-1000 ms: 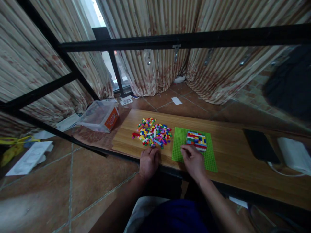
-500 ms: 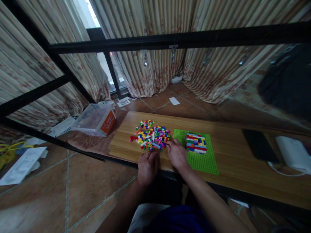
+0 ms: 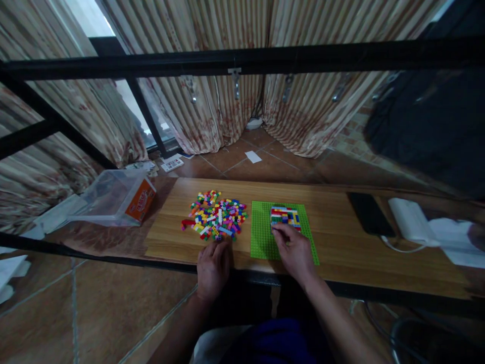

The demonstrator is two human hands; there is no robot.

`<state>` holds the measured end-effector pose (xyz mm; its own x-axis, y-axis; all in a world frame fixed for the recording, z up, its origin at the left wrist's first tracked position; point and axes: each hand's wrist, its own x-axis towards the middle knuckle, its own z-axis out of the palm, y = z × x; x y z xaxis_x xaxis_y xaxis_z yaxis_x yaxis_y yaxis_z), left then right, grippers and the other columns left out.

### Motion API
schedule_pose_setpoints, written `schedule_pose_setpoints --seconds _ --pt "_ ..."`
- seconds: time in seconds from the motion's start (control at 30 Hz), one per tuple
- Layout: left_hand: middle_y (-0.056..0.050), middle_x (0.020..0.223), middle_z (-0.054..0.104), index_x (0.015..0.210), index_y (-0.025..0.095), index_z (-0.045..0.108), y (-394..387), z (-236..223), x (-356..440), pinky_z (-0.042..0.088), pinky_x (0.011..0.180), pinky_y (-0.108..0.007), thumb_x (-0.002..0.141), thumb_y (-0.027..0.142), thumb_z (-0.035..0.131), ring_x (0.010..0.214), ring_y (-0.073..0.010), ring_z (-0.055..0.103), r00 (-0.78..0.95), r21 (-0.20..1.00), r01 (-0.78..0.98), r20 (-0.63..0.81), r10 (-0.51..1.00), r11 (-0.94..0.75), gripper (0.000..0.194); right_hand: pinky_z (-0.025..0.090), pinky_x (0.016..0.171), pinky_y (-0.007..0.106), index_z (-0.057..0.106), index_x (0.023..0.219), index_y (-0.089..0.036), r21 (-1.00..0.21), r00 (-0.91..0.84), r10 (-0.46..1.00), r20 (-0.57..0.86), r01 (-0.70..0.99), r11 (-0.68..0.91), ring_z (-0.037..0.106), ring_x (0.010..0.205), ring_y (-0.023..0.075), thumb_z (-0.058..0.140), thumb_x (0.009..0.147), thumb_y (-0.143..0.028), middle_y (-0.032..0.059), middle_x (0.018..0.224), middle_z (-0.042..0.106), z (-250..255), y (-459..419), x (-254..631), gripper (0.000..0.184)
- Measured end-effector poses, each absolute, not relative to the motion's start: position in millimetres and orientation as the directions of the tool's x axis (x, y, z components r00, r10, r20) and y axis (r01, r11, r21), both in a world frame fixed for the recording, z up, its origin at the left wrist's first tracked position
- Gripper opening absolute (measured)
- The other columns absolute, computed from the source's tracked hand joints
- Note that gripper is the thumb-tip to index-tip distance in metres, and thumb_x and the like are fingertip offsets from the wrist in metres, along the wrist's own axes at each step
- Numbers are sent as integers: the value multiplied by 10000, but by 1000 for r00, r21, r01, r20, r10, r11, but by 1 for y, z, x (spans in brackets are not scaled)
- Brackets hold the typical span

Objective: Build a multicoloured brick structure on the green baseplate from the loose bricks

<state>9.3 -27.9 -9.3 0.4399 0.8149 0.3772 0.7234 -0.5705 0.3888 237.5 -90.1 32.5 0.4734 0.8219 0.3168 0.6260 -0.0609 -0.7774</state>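
Note:
My right hand [image 3: 293,248] pinches a small dark toy brick [image 3: 274,230], mostly covered by the fingertips, at the near left corner of a block of stacked bricks [image 3: 285,216]. The block is built of red, white, blue and yellow layers and sits on a green studded baseplate [image 3: 261,242]. My left hand [image 3: 213,265] rests at the table's near edge with its fingers curled. What it holds, if anything, is hidden. Just beyond it spreads a pile of loose multicoloured toy bricks [image 3: 220,215].
A clear plastic box [image 3: 109,199] with an orange label stands left of the wooden table top [image 3: 166,227]. On the right lie a black phone [image 3: 369,213] and a white power bank [image 3: 411,220] joined by a cable. A black metal bar [image 3: 242,60] crosses beyond the table.
My right hand has gone from the right edge of the brick pile to the stacked block on the baseplate. My left hand stays by the pile. The view has swung right.

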Motion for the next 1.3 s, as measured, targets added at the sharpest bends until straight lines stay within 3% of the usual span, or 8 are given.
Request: schedule_pose_setpoints --seconds 0.13,0.27,0.47,0.63,0.87,1.07,1.3 --pt "-85 1017 684 1097 210 646 -28 -11 10 489 808 -356 933 207 488 921 -225 641 437 386 728 376 817 -567 228 506 771 364 702 944 -230 -801 586 746 318 587 -120 653 828 213 526 889 -444 75 977 720 32 -94 273 282" --pt "-88 1018 683 1092 214 651 -28 -11 10 494 799 -359 938 228 483 921 -228 642 428 376 739 380 820 -560 229 464 909 424 718 872 -239 -810 592 723 355 581 -78 623 975 233 586 840 -466 71 990 701 24 -85 297 264" --pt "-94 1031 682 1112 214 642 -29 -7 10 500 821 -361 939 211 465 944 -222 644 441 387 726 373 816 -569 248 392 1010 487 758 824 -265 -843 623 734 270 522 -133 564 1120 261 667 747 -480 78 1132 643 7 -74 306 246" --pt "-84 983 677 1091 205 641 -28 -7 11 497 798 -363 938 210 471 896 -224 641 436 391 725 378 817 -567 229 446 939 464 761 780 -259 -912 661 740 127 371 -174 632 973 254 710 684 -464 56 987 705 5 -68 308 232" --pt "-77 997 674 1082 222 642 -28 -10 11 492 785 -358 943 222 465 904 -224 637 432 399 717 389 814 -571 225 522 716 382 747 769 -222 -963 695 718 -28 174 -206 664 733 215 739 634 -453 28 797 736 -1 -63 310 267" --pt "-84 1026 673 1107 220 634 -28 -10 10 497 799 -365 941 221 463 927 -229 638 438 394 716 390 810 -576 238 520 685 371 737 762 -216 -978 741 667 -82 68 -196 655 692 204 781 553 -421 26 794 733 -2 -61 309 296" --pt "-78 1016 679 1087 216 639 -28 -10 10 503 795 -366 945 219 465 944 -230 640 434 399 705 410 802 -586 224 528 662 346 729 767 -217 -964 735 665 -133 60 -259 661 663 188 775 539 -398 30 826 741 -2 -59 313 294"
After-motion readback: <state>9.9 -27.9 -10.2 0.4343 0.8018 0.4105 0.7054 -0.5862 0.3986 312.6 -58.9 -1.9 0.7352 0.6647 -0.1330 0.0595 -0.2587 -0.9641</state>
